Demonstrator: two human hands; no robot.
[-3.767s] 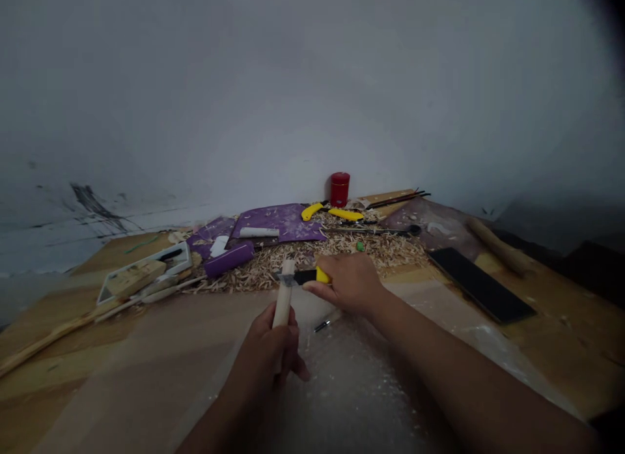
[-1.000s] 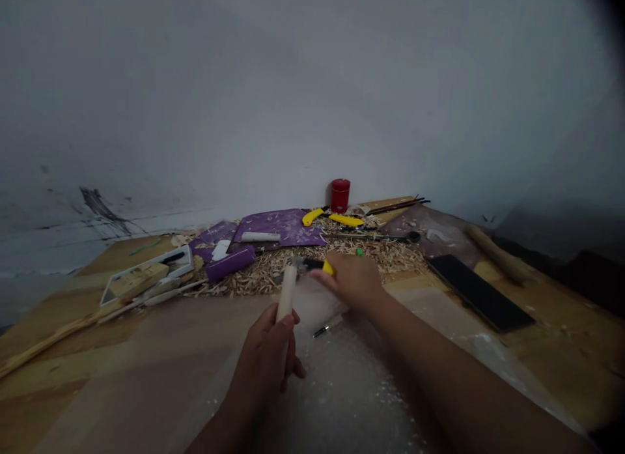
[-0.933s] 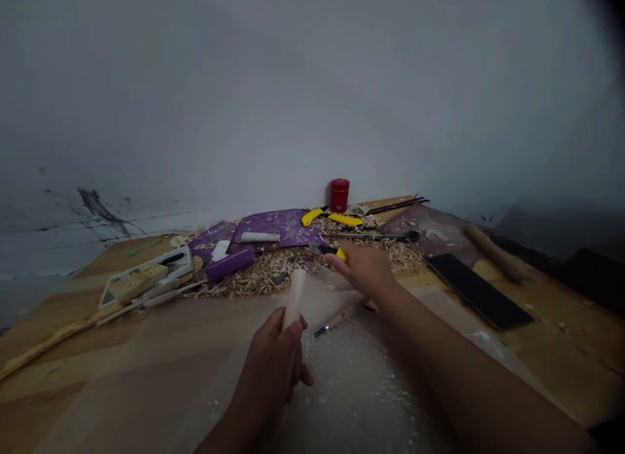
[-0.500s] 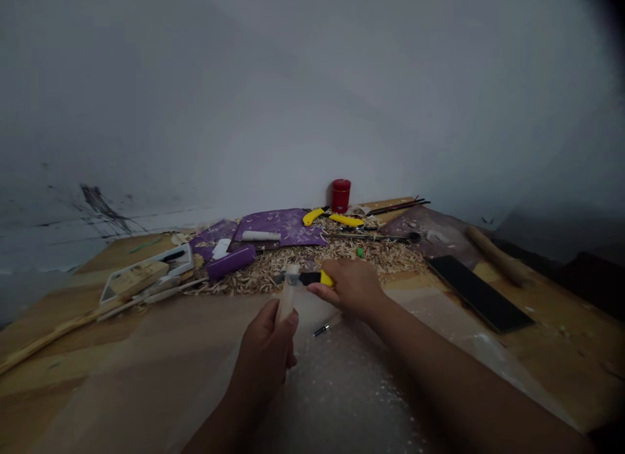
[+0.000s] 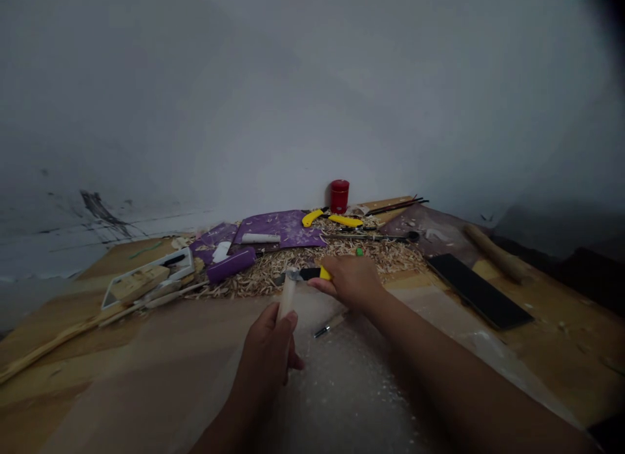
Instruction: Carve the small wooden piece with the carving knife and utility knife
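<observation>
R hand [image 5: 349,283] back by dowel [image 5: 286,299], gripping yellow utility knife [image 5: 312,273]; L hand [image 5: 266,353] clenching dowel.

A grey plaster wall [image 5: 312,96] with a dark scuff [image 5: 100,210] rises behind a plywood worktop [image 5: 561,330], all under dim, flat light.

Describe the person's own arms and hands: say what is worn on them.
The left hand and right hand are bare: no gloves, and no ring, watch or bracelet shows. The left forearm and right forearm are bare too, with no sleeve in view before the frame's edge. The dim light may hide finer marks.
</observation>
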